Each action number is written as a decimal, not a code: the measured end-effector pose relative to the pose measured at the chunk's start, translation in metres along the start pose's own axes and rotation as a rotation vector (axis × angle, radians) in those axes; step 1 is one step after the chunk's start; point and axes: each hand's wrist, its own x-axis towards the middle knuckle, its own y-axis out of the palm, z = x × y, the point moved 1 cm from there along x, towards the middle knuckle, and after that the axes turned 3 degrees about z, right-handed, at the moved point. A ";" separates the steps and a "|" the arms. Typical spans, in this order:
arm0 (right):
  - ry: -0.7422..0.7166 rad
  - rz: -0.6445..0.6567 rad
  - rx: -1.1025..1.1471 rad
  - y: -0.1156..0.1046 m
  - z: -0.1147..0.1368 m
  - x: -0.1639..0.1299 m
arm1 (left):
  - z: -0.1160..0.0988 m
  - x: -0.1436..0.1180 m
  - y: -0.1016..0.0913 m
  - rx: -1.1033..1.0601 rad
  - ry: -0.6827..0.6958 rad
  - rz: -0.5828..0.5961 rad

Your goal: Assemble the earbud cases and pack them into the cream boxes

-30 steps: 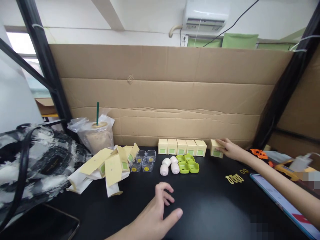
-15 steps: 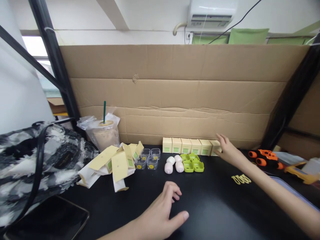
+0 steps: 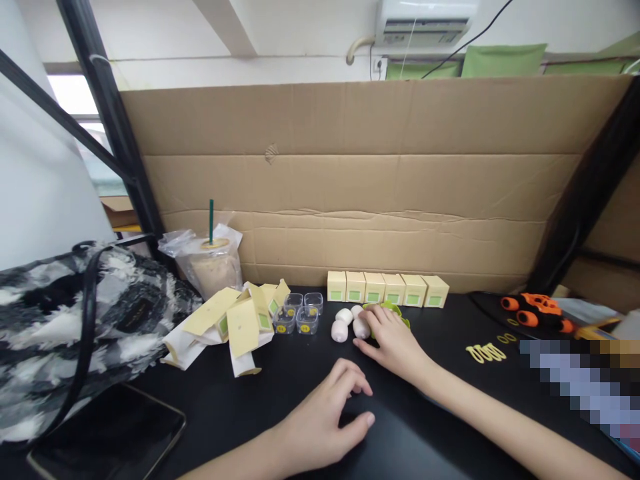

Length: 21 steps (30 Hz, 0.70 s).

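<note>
My right hand [image 3: 393, 333] reaches over the small rounded white-and-pink pieces [image 3: 339, 331] and the lime-green cups [image 3: 406, 323], covering most of the cups. Its fingers lie over the right front pale piece [image 3: 361, 327], with the thumb apart in front of it; firm contact is not clear. Low in the middle, my left hand [image 3: 335, 413] rests above the black table, fingers loosely curved and thumb spread, holding nothing. Several clear plastic cups [image 3: 307, 324] with yellow round stickers stand left of the pale pieces.
A row of cream boxes [image 3: 395, 290] stands along the cardboard wall [image 3: 350, 187]. Opened cartons [image 3: 243, 327], a bagged drink [image 3: 215, 270], a fluffy bag [image 3: 125, 313] and a dark tablet [image 3: 110, 433] are left. Yellow rings [image 3: 486, 353] and an orange-black toy [image 3: 539, 312] lie right.
My right hand has moved from the right end of the box row, left and nearer, to the pale pieces and green cups. My left hand has barely moved.
</note>
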 end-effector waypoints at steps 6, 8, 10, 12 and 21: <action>-0.012 -0.003 -0.029 -0.004 -0.004 -0.007 | 0.014 0.010 -0.035 0.512 -0.069 -0.398; 0.011 0.004 -0.050 -0.011 -0.013 -0.010 | 0.019 0.011 -0.042 0.515 -0.090 -0.434; 0.050 0.018 -0.083 -0.017 -0.025 -0.016 | 0.019 0.010 -0.042 0.488 -0.079 -0.415; 0.085 0.040 -0.112 -0.020 -0.038 -0.024 | 0.015 0.008 -0.037 0.462 -0.049 -0.388; -0.027 0.223 0.077 -0.058 -0.019 -0.043 | 0.005 0.030 0.003 -0.773 -0.329 -0.103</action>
